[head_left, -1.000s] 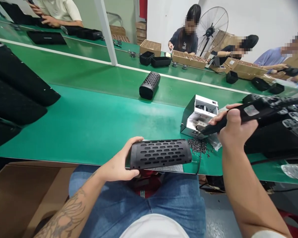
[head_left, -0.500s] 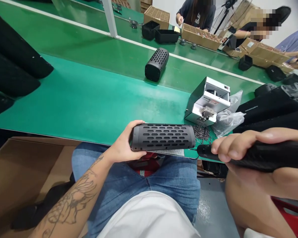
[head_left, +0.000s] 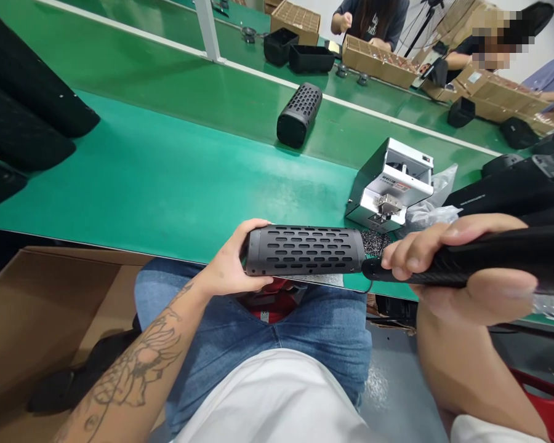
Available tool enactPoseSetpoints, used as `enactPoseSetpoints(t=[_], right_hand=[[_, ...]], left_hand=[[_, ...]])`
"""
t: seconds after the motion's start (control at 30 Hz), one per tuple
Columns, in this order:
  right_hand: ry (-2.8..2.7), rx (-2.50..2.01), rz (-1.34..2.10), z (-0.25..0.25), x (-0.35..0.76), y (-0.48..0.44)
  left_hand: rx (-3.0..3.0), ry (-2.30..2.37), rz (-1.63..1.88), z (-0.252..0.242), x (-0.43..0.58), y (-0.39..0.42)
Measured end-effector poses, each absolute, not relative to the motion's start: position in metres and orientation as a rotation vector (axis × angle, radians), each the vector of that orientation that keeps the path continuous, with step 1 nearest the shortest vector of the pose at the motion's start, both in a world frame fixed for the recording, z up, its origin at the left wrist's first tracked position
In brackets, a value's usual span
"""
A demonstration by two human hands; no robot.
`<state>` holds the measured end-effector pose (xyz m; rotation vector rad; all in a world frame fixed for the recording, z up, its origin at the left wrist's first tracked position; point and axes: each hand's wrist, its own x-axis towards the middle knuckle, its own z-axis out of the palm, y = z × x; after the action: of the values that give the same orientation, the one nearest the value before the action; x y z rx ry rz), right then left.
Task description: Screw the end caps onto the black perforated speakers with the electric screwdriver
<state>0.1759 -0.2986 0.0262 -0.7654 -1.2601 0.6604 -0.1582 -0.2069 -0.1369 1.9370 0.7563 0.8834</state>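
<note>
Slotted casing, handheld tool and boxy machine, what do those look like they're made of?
Slotted casing: probably molded plastic, matte dark gray, given its even, low sheen; coated metal is possible.
Handheld tool: likely plastic, partly glossy black, from highlights along its body.
Boxy machine: apparently sheet metal, silvery front and dark side, given its crisp edges.

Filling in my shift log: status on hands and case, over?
Left hand gripping slotted case. Right hand gripping screwdriver, nose at case's right end. Loose screws just beyond.

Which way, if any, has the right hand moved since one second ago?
Yes: the right hand moved toward the near edge of the bench, judged against the silver machine.
</note>
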Motion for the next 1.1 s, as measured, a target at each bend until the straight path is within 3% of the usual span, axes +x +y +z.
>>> enactPoseSetpoints(t=[0.87,0.97,1.1], right_hand=[[-1.332,-0.781,0.761,0.030,0.183,-0.290],[-1.265,-0.806,0.592,0.040,0.201,-0.271],[-1.038,-0.883,0.091,0.034,0.235,-0.223]], left_hand=[[1.955,0.854,0.875,-0.133,-0.156,-0.211],[1.970,0.860,0.897,-0.135,-0.155,-0.212],[1.978,0.847,0.962,-0.140,-0.153,-0.214]])
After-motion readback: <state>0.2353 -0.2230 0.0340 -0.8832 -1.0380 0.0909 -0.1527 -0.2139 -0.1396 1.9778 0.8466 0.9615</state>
